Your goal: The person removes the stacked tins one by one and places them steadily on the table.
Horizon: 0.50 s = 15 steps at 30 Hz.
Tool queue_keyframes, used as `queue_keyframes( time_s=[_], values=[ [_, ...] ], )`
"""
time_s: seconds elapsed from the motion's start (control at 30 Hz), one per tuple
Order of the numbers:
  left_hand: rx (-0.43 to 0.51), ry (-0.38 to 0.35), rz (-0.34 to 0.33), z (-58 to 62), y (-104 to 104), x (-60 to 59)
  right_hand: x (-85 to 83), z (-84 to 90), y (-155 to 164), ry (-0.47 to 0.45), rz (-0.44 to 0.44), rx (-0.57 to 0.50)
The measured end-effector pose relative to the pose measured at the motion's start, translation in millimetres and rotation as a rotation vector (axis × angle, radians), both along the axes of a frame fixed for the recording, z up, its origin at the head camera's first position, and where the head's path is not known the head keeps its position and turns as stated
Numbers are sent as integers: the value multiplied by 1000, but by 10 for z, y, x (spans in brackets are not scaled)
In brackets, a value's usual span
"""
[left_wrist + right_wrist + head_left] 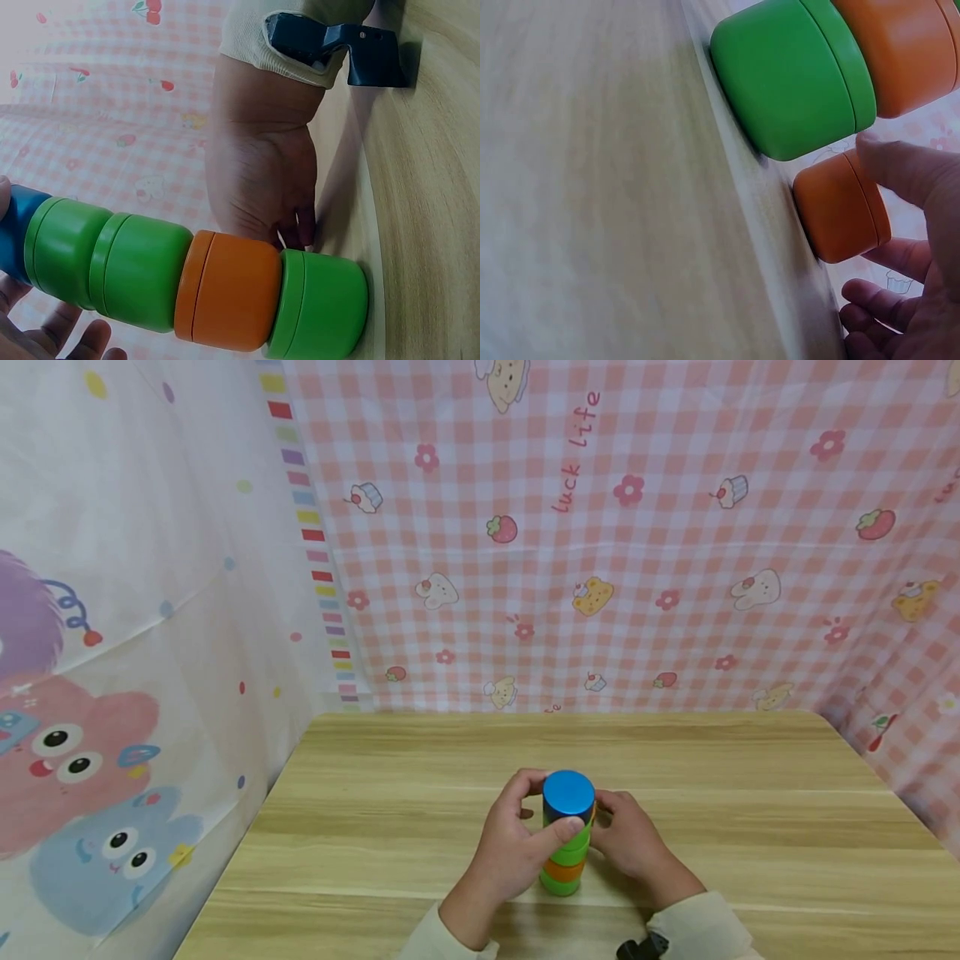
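Observation:
A tower of round, smooth toy cups stands upright on the wooden table. From the bottom it runs green cup (322, 304), orange cup (232, 289), two green cups (146, 270), with a blue cup (568, 793) on top. My left hand (517, 843) pinches the blue cup, thumb on the near side and index finger on the far side; its other fingers curve beside the tower. Low behind the tower, a separate orange cup (841, 208) sits on the table. My right hand (930, 225) holds it near the rim, between thumb and index finger.
The wooden table (375, 827) reaches back to a pink checked cloth (465, 560) hanging behind it. A white cartoon-print cloth (187, 693) hangs along the left side. A black wrist device (642, 946) sits at the right sleeve.

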<state>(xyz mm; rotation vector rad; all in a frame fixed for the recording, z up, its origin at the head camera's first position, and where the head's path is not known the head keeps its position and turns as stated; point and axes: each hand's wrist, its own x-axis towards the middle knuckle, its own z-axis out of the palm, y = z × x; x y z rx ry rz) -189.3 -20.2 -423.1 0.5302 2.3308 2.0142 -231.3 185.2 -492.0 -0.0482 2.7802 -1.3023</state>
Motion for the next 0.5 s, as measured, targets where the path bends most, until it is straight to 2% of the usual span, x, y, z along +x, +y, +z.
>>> queue_keyframes(
  time_s=[0.2,0.4,0.5],
  values=[
    [-8,-9,-3,20,-5,-1,-14,16,17,-18,-2,-90],
    [-19,-21,-2,23,-12,-3,-5,88,30,-52,-58,-186],
    [-18,-16,-2,21,-12,-1,11,175,23,-38,-91,-236]
  ],
)
